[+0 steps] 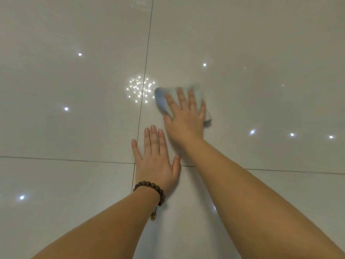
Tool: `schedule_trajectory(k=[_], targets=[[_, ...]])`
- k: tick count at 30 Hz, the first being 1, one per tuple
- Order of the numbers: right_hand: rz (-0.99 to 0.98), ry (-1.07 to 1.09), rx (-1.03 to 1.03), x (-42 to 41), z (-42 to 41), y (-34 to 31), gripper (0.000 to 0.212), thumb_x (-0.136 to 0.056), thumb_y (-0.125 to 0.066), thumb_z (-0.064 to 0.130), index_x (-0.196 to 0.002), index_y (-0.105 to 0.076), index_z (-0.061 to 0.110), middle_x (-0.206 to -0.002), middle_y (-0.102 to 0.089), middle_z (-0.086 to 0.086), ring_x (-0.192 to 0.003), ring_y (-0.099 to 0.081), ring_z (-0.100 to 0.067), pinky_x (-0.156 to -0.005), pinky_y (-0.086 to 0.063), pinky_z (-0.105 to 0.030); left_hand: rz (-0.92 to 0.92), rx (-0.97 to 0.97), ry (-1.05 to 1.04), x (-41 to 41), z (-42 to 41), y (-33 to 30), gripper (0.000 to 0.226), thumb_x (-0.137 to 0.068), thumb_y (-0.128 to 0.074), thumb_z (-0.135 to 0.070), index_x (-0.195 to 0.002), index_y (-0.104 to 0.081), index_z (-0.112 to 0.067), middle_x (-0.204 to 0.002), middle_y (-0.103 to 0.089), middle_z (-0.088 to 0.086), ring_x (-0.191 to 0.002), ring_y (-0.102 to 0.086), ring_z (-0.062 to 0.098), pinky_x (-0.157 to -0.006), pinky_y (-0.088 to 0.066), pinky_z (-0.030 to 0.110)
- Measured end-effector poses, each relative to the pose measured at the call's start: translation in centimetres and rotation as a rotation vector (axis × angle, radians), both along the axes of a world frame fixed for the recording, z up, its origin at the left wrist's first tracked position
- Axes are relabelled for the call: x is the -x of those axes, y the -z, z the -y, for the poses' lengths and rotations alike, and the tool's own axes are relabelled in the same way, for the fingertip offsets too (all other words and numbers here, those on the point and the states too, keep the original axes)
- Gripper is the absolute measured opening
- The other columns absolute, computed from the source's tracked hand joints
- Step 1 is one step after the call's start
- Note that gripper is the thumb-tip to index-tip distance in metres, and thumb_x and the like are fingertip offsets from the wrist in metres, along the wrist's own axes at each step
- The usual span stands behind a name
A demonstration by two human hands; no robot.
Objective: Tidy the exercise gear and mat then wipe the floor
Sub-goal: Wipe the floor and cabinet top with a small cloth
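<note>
Spreading across the whole view: glossy pale floor (pixel 74 43) of large tiles, with thin dark grout lines (pixel 144 71) crossing near the middle and small bright light spots (pixel 66 108) reflecting here and there, plus a tight cluster of sparkles (pixel 141 88) sitting right on the upright grout line.

Reaching in from the bottom edge: two bare forearms, the right one stretching farther forward than the left.

Pressing flat on the floor near the crossing of the grout lines: left hand (pixel 155 163), fingers straight and slightly spread, holding nothing, palm down on the tile.

Lying ahead of it and a little to the right: right hand (pixel 184 116), fingers straight and fanned out, pressing down on a folded cloth (pixel 160 100).

Resting on the tile just right of the upright grout line, beside the sparkle cluster: that cloth, pale blue and grey, blurred at its edges, showing past the fingertips and on both sides of the hand.

Circling the left wrist: bracelet (pixel 151 187) of dark brown round beads, with a small tassel hanging below.
</note>
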State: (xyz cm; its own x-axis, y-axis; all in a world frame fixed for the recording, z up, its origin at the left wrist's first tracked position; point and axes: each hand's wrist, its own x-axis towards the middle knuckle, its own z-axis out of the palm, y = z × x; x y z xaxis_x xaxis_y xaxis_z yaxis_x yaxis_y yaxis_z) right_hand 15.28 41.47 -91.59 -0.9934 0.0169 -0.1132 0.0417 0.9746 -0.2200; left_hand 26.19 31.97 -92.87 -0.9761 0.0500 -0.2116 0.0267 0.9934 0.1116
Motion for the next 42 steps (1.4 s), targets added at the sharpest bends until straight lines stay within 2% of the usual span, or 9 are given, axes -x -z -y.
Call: schedule_trajectory(k=[4,8,11,18,23,27,33,35,42], targets=[[0.062,-0.511,-0.012,3.3,-4.2,-0.5,0.058,-0.090,-0.025,0.057,-0.147,-0.015,0.047,-0.160,-0.007,0.011,-0.147,0.001,-0.013,-0.117,0.002,-0.048,-0.005,0.005,-0.007,0.0,0.1,0.0,0.078,-0.094,-0.015,-0.055,-0.151,-0.003,-0.004,-0.160,0.002,0.014,-0.148,0.007,0.026,-0.116,-0.003,0.058],[0.093,0.089,-0.090,7.3,-14.5,-0.6,0.065,-0.092,-0.030,0.058,-0.150,-0.009,0.040,-0.161,-0.002,0.003,-0.147,0.001,-0.019,-0.116,-0.005,-0.051,0.010,-0.011,-0.004,-0.1,0.1,0.0,0.077,-0.094,-0.018,-0.054,-0.152,-0.004,-0.005,-0.160,0.002,0.013,-0.148,0.007,0.026,-0.116,-0.005,0.058],[0.085,0.414,-0.022,6.4,-9.6,-0.3,0.061,-0.095,-0.034,0.051,-0.150,-0.012,0.039,-0.161,0.000,0.001,-0.147,0.004,-0.023,-0.115,-0.003,-0.055,0.029,-0.004,-0.006,0.1,0.1,-0.2,0.077,-0.094,-0.017,-0.054,-0.152,-0.002,-0.005,-0.160,0.003,0.012,-0.148,0.009,0.025,-0.116,-0.002,0.058],[0.095,-0.480,-0.034,-6.8,-10.7,-1.0,0.062,-0.088,-0.024,0.056,-0.148,-0.017,0.042,-0.159,-0.012,0.005,-0.147,-0.006,-0.017,-0.115,-0.005,-0.051,0.093,0.050,0.001,0.2,0.2,-0.9,0.079,-0.092,-0.007,-0.056,-0.151,0.011,-0.006,-0.159,0.017,0.012,-0.146,0.018,0.025,-0.116,0.002,0.058],[0.213,0.260,-0.133,-15.8,-28.7,-2.2,0.078,-0.080,-0.011,0.070,-0.151,-0.007,0.037,-0.160,0.002,0.006,-0.147,0.001,-0.017,-0.116,-0.011,-0.051,0.068,0.040,-0.006,-0.2,0.0,-1.0,0.078,-0.092,-0.004,-0.055,-0.151,0.011,-0.006,-0.159,0.017,0.011,-0.146,0.019,0.023,-0.116,0.003,0.057],[0.219,0.782,-0.036,-15.5,-24.7,-2.1,0.062,-0.097,-0.029,0.051,-0.152,-0.007,0.034,-0.161,0.003,0.002,-0.147,0.004,-0.023,-0.116,-0.005,-0.055,0.057,0.051,0.022,-0.2,0.2,-1.0,0.089,-0.089,-0.002,-0.068,-0.151,0.013,-0.007,-0.160,0.016,0.010,-0.147,0.017,0.022,-0.116,0.006,0.056],[0.083,-0.301,-0.003,-21.1,-12.0,-0.5,0.061,-0.089,-0.032,0.049,-0.148,-0.021,0.038,-0.160,-0.012,0.003,-0.147,-0.002,-0.019,-0.116,0.001,-0.052,0.170,-0.011,0.036,0.4,0.9,-1.7,0.104,-0.074,0.002,-0.076,-0.151,0.013,-0.007,-0.159,0.017,0.009,-0.147,0.015,0.022,-0.116,0.006,0.056],[0.082,-0.349,-0.022,-22.6,-17.5,-0.8,0.065,-0.087,-0.031,0.052,-0.149,-0.015,0.040,-0.160,-0.008,0.006,-0.147,0.001,-0.015,-0.117,0.001,-0.049,0.182,-0.042,0.037,0.1,0.6,-2.5,0.110,-0.069,0.000,-0.079,-0.151,0.011,-0.006,-0.160,0.015,0.010,-0.147,0.014,0.022,-0.117,0.005,0.054],[0.162,0.961,-0.020,-32.0,-37.8,-2.9,0.064,-0.096,-0.024,0.055,-0.152,-0.007,0.031,-0.161,0.001,0.002,-0.147,0.003,-0.020,-0.117,-0.004,-0.052,0.194,-0.206,0.267,-6.5,-8.3,-5.0,0.112,-0.073,-0.019,-0.082,-0.150,0.016,-0.009,-0.158,0.023,0.005,-0.144,0.022,0.016,-0.118,0.009,0.043]])
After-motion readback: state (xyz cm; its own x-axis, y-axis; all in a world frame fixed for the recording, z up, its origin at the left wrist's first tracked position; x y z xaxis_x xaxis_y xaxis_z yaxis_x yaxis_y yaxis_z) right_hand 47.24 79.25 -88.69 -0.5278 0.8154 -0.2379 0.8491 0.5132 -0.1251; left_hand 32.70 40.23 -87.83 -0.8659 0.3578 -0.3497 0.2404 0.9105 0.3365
